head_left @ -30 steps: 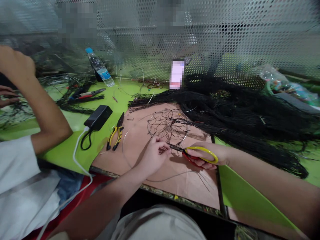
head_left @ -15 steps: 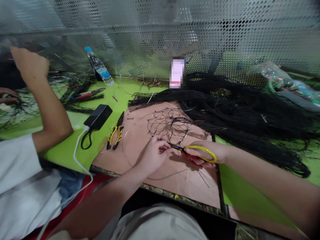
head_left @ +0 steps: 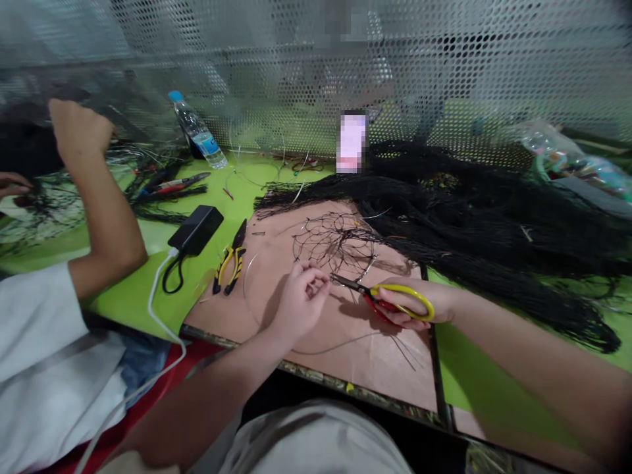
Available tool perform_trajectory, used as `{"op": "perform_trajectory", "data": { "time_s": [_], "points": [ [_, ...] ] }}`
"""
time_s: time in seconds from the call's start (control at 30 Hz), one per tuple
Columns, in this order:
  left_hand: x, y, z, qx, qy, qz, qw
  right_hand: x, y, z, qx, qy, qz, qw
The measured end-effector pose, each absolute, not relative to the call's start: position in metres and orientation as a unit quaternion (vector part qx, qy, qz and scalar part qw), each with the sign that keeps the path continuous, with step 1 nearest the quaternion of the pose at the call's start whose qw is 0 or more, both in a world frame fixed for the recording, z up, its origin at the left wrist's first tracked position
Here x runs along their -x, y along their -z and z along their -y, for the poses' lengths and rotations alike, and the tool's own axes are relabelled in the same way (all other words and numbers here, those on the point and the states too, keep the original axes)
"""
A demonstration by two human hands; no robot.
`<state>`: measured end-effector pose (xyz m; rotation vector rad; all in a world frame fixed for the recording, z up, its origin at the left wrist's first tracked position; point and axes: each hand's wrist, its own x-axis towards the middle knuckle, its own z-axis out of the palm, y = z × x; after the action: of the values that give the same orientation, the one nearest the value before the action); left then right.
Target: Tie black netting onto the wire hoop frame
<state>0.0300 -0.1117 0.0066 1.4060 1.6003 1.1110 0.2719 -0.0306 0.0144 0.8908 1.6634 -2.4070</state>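
Note:
My right hand [head_left: 441,299] grips scissors [head_left: 368,291] with one yellow and one red handle. Their dark blades point left, with the tips close to my left hand [head_left: 301,297]. That hand is closed, its thumb and fingers pinched together over the board; whatever is between them is too small to make out. Just beyond both hands lies a loose black knotted net [head_left: 333,237], with a curved wire along its near right side. Under all this is a pinkish board [head_left: 365,375], where a long thin wire curves below my hands.
Yellow-black pliers [head_left: 229,266] lie left of the board, beside a black power bank [head_left: 196,229] with a white cable. A heap of black netting [head_left: 474,224] fills the right. Behind stand a phone [head_left: 351,143] and a water bottle [head_left: 200,135]. A co-worker's arm [head_left: 106,197] is at left.
The scissors have shifted slightly right, and their tips now show beside my left fingertips. My left hand has moved a little left and up. The co-worker's raised hand has moved right.

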Motion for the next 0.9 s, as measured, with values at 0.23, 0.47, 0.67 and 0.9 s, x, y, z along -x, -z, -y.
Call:
{"op": "perform_trajectory", "data": {
  "time_s": [0.23, 0.47, 0.67, 0.9],
  "points": [
    [0.043, -0.068, 0.054, -0.584, -0.407, -0.678, 0.184, -0.297, 0.011, 0.031, -0.213, 0.814, -0.537, -0.064],
    [0.105, -0.063, -0.034, -0.522, -0.125, -0.844, -0.004, -0.299, 0.018, 0.033, -0.245, 0.801, -0.54, -0.083],
    [0.109, -0.042, -0.025, -0.544, -0.094, -0.834, -0.005, -0.295, 0.007, 0.034, -0.252, 0.75, -0.596, -0.139],
    [0.062, -0.054, 0.016, -0.651, -0.308, -0.686, 0.1, -0.247, -0.038, 0.049, -0.361, 0.656, -0.614, -0.249]
  ]
}}
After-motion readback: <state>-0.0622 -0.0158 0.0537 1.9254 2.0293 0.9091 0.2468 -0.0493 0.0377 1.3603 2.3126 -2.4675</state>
